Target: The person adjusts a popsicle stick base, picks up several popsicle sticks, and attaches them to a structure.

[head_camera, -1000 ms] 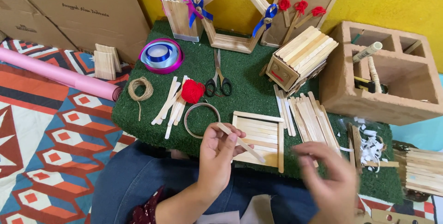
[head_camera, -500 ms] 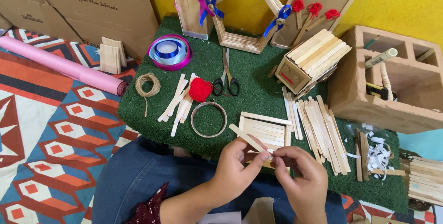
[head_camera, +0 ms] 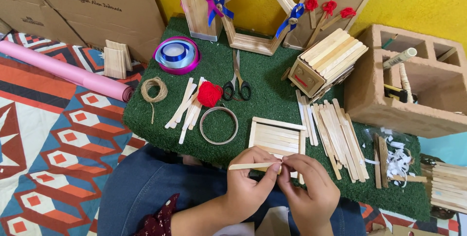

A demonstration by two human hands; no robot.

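My left hand (head_camera: 250, 185) and my right hand (head_camera: 307, 190) meet over my lap, both pinching one flat wooden craft stick (head_camera: 248, 166) held level. Its left end pokes out past my left fingers. Just beyond the hands lies a square panel of glued sticks (head_camera: 277, 136) on the green turf mat (head_camera: 262, 92). A loose row of sticks (head_camera: 335, 134) lies right of the panel.
On the mat lie scissors (head_camera: 237, 83), a red yarn ball (head_camera: 209, 94), a thin ring (head_camera: 219, 125), twine (head_camera: 153, 90), ribbon spools (head_camera: 176, 54) and a small stick house (head_camera: 325, 66). A hollow block (head_camera: 413, 83) stands right, a pink paper roll (head_camera: 63, 70) left.
My right hand swung in from the lower right to meet my left. Both hands now hold the stick level, lower and nearer my lap than before.
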